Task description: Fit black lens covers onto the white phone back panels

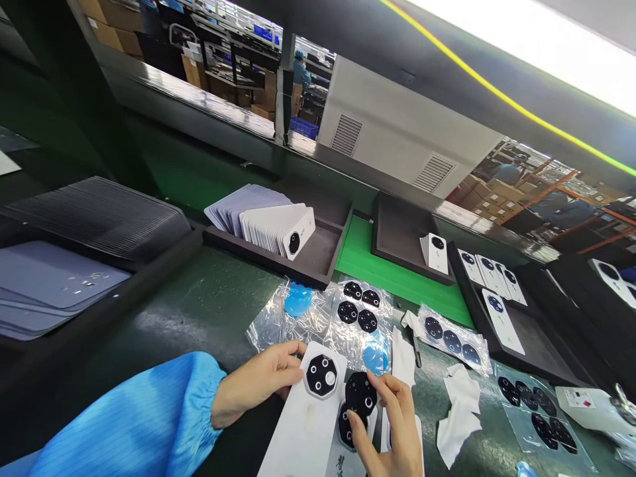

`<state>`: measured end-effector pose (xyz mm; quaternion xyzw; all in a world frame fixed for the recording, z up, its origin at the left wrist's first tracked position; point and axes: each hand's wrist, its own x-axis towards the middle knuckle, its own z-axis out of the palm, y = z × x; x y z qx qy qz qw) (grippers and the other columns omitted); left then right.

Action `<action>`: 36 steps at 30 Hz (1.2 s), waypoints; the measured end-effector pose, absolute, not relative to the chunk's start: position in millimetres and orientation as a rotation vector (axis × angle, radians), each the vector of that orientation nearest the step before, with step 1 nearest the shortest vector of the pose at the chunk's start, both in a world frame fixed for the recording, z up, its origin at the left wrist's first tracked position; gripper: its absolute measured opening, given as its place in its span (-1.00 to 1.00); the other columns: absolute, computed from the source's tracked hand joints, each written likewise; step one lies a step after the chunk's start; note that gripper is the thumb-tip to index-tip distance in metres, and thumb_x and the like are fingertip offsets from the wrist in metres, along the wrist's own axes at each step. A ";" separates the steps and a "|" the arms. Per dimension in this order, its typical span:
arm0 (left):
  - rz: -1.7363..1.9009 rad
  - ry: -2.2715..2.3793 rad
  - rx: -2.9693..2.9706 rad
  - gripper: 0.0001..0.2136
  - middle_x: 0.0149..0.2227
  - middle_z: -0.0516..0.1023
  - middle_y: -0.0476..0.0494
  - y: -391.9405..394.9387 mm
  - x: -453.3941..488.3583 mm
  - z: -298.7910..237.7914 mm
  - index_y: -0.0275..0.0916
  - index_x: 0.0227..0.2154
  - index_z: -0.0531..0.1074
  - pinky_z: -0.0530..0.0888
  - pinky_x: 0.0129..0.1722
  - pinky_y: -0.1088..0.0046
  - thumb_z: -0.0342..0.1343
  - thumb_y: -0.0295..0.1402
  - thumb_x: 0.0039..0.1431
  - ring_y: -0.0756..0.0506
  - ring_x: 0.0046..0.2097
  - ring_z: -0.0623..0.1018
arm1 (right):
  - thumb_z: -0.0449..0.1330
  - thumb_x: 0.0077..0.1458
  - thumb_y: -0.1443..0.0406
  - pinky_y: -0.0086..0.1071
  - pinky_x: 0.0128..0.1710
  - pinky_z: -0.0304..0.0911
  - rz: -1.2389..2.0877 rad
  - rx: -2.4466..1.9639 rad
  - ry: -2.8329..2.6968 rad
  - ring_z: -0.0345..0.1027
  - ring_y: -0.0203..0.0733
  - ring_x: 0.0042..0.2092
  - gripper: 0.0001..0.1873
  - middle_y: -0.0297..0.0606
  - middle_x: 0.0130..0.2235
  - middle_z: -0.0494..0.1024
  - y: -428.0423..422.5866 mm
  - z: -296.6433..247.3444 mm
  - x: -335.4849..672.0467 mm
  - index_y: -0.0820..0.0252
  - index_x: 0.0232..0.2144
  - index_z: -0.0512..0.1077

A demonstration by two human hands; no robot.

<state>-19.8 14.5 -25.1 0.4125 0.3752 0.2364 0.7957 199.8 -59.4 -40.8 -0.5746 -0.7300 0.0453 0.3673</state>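
Note:
My left hand (265,379) pinches the upper left edge of a white phone back cover (298,434), which has a black camera ring (320,375) with several holes. Between the thumb and fingers of my right hand (397,424) is a round black camera lens cover (358,391), held just right of that cover. Below it lies another phone back cover (342,462) with dark markings, its camera area partly hidden by the lens cover and my fingers. A further white cover is partly visible under my right hand.
Beyond my hands lie plastic sheets (318,311) with black lens covers and blue film (298,300). White cloths (458,411) are on the right. Dark trays (322,248) of phone covers line the back; stacked grey panels (99,215) stand left. A lit shelf hangs overhead.

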 end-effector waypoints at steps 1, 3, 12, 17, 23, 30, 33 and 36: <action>0.509 0.805 0.884 -0.64 -0.47 0.58 -0.02 14.7 -19.9 -24.9 -0.27 -0.18 0.35 0.40 -0.36 0.45 0.21 -0.27 -0.07 -0.09 -0.38 0.56 | 0.09 0.19 0.26 -0.16 -0.17 0.35 0.122 -1.480 -1.872 0.30 -0.02 -0.10 -0.61 -0.12 -0.13 0.31 -59.6 -41.1 199.6 0.06 0.08 0.25; 0.510 0.806 0.889 -0.65 -0.47 0.58 -0.02 15.1 -19.9 -24.3 -0.28 -0.19 0.35 0.40 -0.36 0.46 0.20 -0.28 -0.06 -0.07 -0.41 0.55 | 0.08 0.19 0.25 -0.16 -0.16 0.35 0.130 -1.493 -1.861 0.30 -0.01 -0.09 -0.62 -0.11 -0.13 0.31 -59.8 -41.6 199.4 0.07 0.07 0.26; 0.522 0.739 0.953 -0.70 -0.53 0.49 0.06 9.8 -18.1 -30.0 -0.26 -0.23 0.33 0.32 -0.42 0.50 0.18 -0.23 0.00 -0.01 -0.48 0.45 | 0.09 0.18 0.23 -0.18 -0.17 0.36 0.191 -1.436 -1.912 0.34 -0.01 -0.12 -0.60 -0.11 -0.14 0.33 -60.9 -34.6 191.7 0.05 0.08 0.27; 0.485 0.709 0.986 -0.69 -0.57 0.38 0.12 2.8 -15.6 -29.8 -0.24 -0.27 0.29 0.24 -0.47 0.54 0.17 -0.19 -0.02 0.04 -0.52 0.34 | 0.06 0.17 0.31 -0.23 -0.18 0.37 0.285 -1.320 -2.063 0.32 -0.05 -0.10 -0.56 -0.10 -0.13 0.32 -60.4 -32.1 179.7 0.10 0.11 0.20; 0.473 0.679 1.044 -0.69 -0.59 0.30 0.15 -0.2 -17.3 -26.8 -0.23 -0.29 0.29 0.17 -0.49 0.54 0.16 -0.16 -0.03 0.05 -0.54 0.25 | 0.12 0.13 0.37 -0.25 -0.12 0.39 0.308 -1.343 -2.250 0.33 -0.05 -0.04 -0.46 -0.08 -0.07 0.31 -59.7 -25.0 180.3 0.09 0.14 0.11; 0.485 0.647 1.033 -0.72 -0.56 0.36 0.13 -2.0 -19.0 -25.6 -0.23 -0.29 0.29 0.19 -0.48 0.53 0.15 -0.21 -0.02 0.05 -0.53 0.31 | 0.13 0.11 0.38 -0.30 -0.09 0.37 0.287 -1.345 -2.238 0.34 -0.09 -0.04 -0.48 -0.10 -0.07 0.33 -59.9 -22.2 179.3 0.11 0.12 0.16; 0.493 0.651 1.012 -0.72 -0.58 0.37 0.14 -2.5 -18.9 -25.1 -0.24 -0.29 0.29 0.20 -0.48 0.54 0.16 -0.23 -0.03 0.06 -0.54 0.30 | 0.15 0.11 0.38 -0.29 -0.13 0.38 0.288 -1.350 -2.227 0.34 -0.08 -0.05 -0.49 -0.10 -0.08 0.34 -59.6 -22.0 177.9 0.11 0.11 0.17; 0.493 0.649 0.994 -0.72 -0.58 0.38 0.14 -2.6 -18.7 -25.4 -0.25 -0.28 0.30 0.20 -0.49 0.55 0.16 -0.25 -0.03 0.07 -0.54 0.31 | 0.12 0.13 0.35 -0.28 -0.16 0.38 0.294 -1.335 -2.182 0.35 -0.07 -0.09 -0.55 -0.11 -0.11 0.34 -59.9 -24.2 176.1 0.12 0.08 0.21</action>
